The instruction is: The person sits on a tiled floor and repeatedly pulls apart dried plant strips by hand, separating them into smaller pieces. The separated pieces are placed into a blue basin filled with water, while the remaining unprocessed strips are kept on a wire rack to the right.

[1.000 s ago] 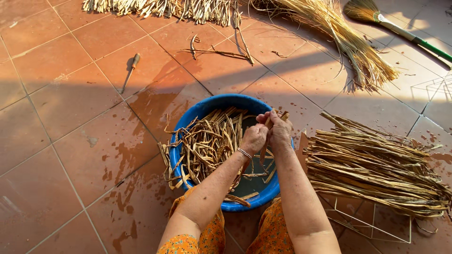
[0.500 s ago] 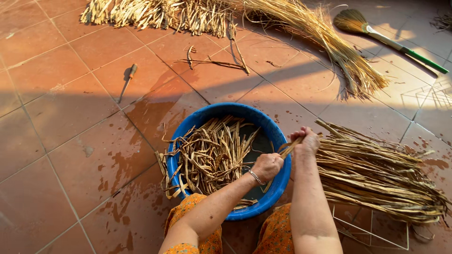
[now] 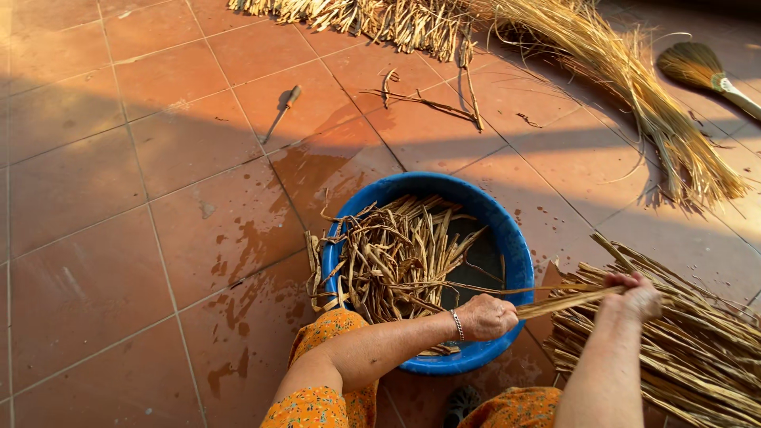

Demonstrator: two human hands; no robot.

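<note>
My left hand [image 3: 485,317] and right hand [image 3: 634,296] are both closed tight on one wet reed strip [image 3: 564,302], stretched between them over the near rim of the blue basin [image 3: 515,246]. Soaked strips [image 3: 396,257] fill the basin, a pile of dry reeds [image 3: 697,349] lies under my right hand, and farther off are a straw bundle [image 3: 634,87] and a broom [image 3: 701,67].

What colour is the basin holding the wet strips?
Blue; the basin shows best in the head view.

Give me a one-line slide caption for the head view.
Both hands, left hand and right hand, hold a wet fibre strip beside a blue basin.
</note>
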